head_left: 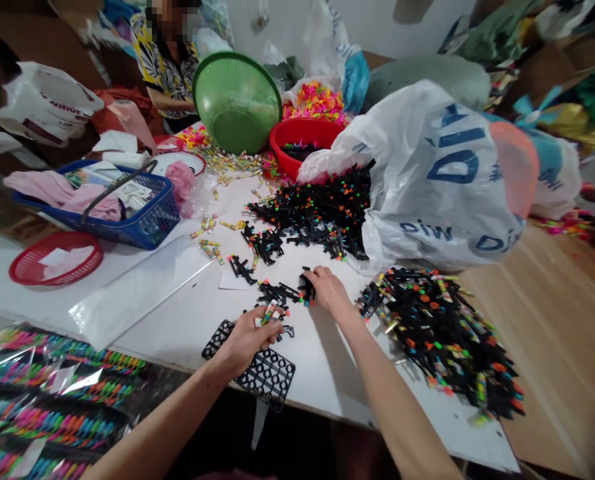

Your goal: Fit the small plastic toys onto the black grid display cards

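Note:
My left hand (250, 339) is closed around a small tube with coloured, candy-like contents (269, 313), just above a black plastic grid tray (270, 375) at the table's front edge. A small pale blue-grey piece (288, 331) shows by its fingertips. My right hand (329, 291) reaches forward with bent fingers around a black toy gun (306, 285) lying on the white table. Beside it, between both hands, rest several loose black toy guns (276, 293) with orange and blue tips. The right fingertips are partly hidden.
A large heap of toy guns (322, 203) spills from a white plastic bag (427, 180). Another pile, mixed with tubes (442, 333), lies right. Around the back stand a green basin (237, 100), red basin (285, 137) and blue basket (147, 207). A co-worker (165, 73) sits back left.

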`<state>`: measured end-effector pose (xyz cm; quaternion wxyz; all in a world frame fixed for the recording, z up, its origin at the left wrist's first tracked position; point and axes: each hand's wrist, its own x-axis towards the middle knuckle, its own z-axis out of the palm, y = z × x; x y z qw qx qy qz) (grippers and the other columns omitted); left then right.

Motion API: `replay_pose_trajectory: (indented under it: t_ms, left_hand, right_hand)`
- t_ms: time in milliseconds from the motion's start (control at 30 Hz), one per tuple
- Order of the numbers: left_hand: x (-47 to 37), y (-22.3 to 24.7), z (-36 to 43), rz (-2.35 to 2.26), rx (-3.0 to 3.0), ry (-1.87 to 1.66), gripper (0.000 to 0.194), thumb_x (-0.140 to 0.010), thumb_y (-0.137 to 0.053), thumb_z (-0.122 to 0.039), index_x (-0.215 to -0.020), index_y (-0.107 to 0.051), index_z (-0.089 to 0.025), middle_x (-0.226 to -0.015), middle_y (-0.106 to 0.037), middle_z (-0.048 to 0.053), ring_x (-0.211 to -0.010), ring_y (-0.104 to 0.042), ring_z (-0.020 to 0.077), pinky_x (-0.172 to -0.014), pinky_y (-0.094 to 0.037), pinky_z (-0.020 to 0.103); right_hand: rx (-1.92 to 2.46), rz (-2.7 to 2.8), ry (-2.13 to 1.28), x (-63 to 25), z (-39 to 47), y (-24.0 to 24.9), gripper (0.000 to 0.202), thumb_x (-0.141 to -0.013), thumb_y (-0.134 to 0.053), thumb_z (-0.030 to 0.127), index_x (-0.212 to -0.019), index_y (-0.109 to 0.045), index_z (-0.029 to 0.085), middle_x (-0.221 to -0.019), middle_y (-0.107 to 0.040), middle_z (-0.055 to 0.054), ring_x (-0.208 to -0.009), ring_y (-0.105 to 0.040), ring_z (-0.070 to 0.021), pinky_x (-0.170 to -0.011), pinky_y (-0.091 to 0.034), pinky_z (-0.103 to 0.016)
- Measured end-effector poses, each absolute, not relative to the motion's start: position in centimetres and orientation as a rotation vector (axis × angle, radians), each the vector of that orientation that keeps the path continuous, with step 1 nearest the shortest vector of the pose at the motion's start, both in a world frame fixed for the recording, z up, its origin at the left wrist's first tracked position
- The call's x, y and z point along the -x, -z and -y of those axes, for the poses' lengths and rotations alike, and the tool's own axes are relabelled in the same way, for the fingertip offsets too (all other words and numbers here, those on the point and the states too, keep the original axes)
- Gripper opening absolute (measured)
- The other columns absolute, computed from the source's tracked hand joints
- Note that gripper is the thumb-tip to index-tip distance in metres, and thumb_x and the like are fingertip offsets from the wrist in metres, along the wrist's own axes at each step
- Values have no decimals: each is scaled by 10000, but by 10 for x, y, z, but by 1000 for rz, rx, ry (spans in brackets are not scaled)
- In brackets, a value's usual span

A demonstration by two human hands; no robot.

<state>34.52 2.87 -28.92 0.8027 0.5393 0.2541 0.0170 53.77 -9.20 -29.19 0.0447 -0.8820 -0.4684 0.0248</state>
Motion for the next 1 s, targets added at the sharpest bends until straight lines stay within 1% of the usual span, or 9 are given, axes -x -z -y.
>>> replay_pose_trajectory:
  t_ms: [167, 333, 467, 567, 667, 733, 800, 867, 1000]
  left_hand:
    - [-348, 287, -38, -520, -1077, -127, 302, -732, -677, -378, -892, -558, -152, -738, -592, 27, -539, -427, 51, -433, -223, 152]
    - [-355, 289, -41, -494, -938, -137, 306, -716, -701, -370, -890, -605, -138, -796, -573, 32, -611, -458, 50, -459, -281, 143]
    - [-355, 284, -37, -433, -896, -125, 314, -754, -672, -362, -956, -589, -136, -767, -576, 35, -593, -448, 49, -440, -249, 143]
    - [-350, 278, -38, -435, -875, -159, 305, -727, -704, -324, -935, -562, -152, -753, -587, 30, -570, -445, 49, -430, -228, 147]
    - [-347, 273, -38, -419, -858, -184, 288, -702, -725, -304, -862, -546, -146, -762, -580, 26, -573, -447, 48, -431, -228, 149]
    - [-347, 272, -36, -416, -866, -196, 283, -710, -718, -312, -848, -543, -136, -771, -573, 28, -584, -449, 47, -437, -240, 147]
    - [-349, 273, -32, -422, -890, -210, 277, -724, -706, -316, -850, -543, -130, -774, -573, 32, -591, -452, 45, -447, -254, 143]
    - [-352, 274, -28, -426, -911, -216, 280, -729, -702, -313, -874, -546, -132, -767, -575, 29, -583, -453, 42, -447, -259, 139]
    - [-353, 276, -24, -434, -938, -220, 298, -712, -715, -307, -895, -551, -139, -735, -560, 13, -574, -461, 43, -439, -250, 138]
  right_hand:
    - [2843, 1578, -65, -547, 94, 289, 273, -791, -391, -8, -933, -592, 110, -961, -549, -138, -950, -490, -245, -754, -428, -303]
    - [3026, 1419, -81, -543, 134, 297, 242, -768, -417, 1, -934, -558, 106, -996, -520, -144, -953, -485, -254, -687, -435, -297]
    - [3010, 1323, -100, -550, 137, 303, 250, -764, -393, -16, -904, -562, 105, -983, -533, -144, -934, -506, -251, -659, -423, -292]
    - [2958, 1338, -61, -560, 132, 296, 185, -775, -438, 39, -888, -568, 107, -953, -559, -133, -919, -525, -232, -699, -424, -289]
    - [2704, 1086, -87, -546, 131, 280, 133, -771, -515, 174, -883, -568, 125, -847, -599, -84, -774, -564, -189, -666, -437, -274]
    - [2303, 817, -137, -515, 129, 268, 180, -776, -532, 282, -880, -571, 141, -755, -615, -50, -672, -572, -169, -620, -452, -269]
    - [1920, 642, -209, -474, 124, 259, 235, -786, -530, 358, -885, -585, 153, -731, -631, -41, -651, -585, -166, -597, -468, -266]
    - [1728, 541, -304, -437, 114, 257, 243, -790, -536, 372, -876, -607, 156, -742, -647, -45, -655, -598, -167, -592, -481, -264]
    - [1619, 329, -366, -405, 97, 265, 254, -775, -570, 361, -898, -634, 148, -806, -677, -65, -698, -625, -179, -645, -513, -284]
